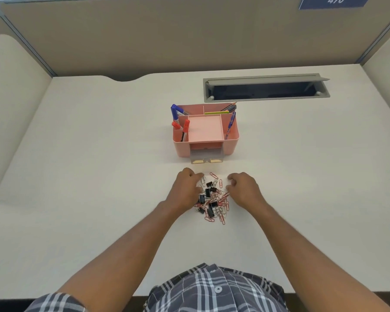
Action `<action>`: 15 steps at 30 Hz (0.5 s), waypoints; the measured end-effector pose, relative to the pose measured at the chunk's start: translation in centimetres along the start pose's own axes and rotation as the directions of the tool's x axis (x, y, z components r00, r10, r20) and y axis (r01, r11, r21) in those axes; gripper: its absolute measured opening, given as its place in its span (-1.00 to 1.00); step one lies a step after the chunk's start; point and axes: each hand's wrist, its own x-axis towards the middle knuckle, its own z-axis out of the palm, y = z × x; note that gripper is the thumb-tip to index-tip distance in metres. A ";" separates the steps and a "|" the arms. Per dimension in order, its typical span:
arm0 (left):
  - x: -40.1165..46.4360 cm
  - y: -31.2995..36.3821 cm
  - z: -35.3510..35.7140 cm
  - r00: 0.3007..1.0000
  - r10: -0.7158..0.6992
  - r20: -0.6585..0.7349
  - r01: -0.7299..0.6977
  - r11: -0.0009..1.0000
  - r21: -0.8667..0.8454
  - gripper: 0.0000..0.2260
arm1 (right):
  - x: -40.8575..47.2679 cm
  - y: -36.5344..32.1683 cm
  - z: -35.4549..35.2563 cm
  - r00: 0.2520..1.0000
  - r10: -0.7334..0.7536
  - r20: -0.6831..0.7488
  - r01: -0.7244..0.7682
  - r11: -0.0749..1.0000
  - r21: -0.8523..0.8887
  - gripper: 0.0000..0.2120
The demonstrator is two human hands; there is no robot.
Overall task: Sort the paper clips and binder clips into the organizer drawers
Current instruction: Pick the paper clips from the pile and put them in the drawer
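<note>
A mixed pile (213, 200) of red and silver paper clips and black binder clips lies on the white desk. My left hand (186, 188) rests at the pile's left edge with curled fingers touching clips there. My right hand (243, 188) sits at the pile's right edge, fingers curled; whether it pinches a clip I cannot tell. Behind the pile stands a pink organizer (231, 143), and its clear drawer (206, 157) is pulled out toward me with a few pale items inside.
Blue and red markers (178, 122), pens and pencils stand in the organizer's compartments. A grey cable tray (266, 88) with its lid raised sits at the back right. Beige partition walls surround the desk (88, 176).
</note>
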 end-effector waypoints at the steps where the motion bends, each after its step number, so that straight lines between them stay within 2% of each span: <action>1: 0.0 0.0 0.2 0.999 0.039 0.004 -0.039 0.998 0.043 -0.56 | 0.0 -0.3 0.3 0.999 -0.036 0.013 0.036 0.999 -0.021 -0.63; 4: -0.1 0.0 0.4 0.993 0.120 0.002 -0.120 0.986 0.117 -0.59 | 0.1 -1.0 1.0 0.993 -0.119 0.024 0.120 0.990 -0.068 -0.60; 9: 0.3 -0.1 0.3 0.988 0.146 -0.052 -0.139 0.983 0.120 -0.69 | 0.7 -1.7 1.3 0.967 -0.254 0.037 0.256 0.956 -0.140 -0.59; 12: 0.3 0.1 0.3 0.987 0.149 -0.058 -0.142 0.984 0.112 -0.75 | 0.9 -1.6 1.2 0.954 -0.297 0.041 0.299 0.937 -0.183 -0.55; 15: 0.3 0.0 0.4 0.987 0.147 -0.067 -0.140 0.984 0.108 -0.82 | 1.0 -1.5 1.3 0.955 -0.295 0.030 0.296 0.937 -0.186 -0.63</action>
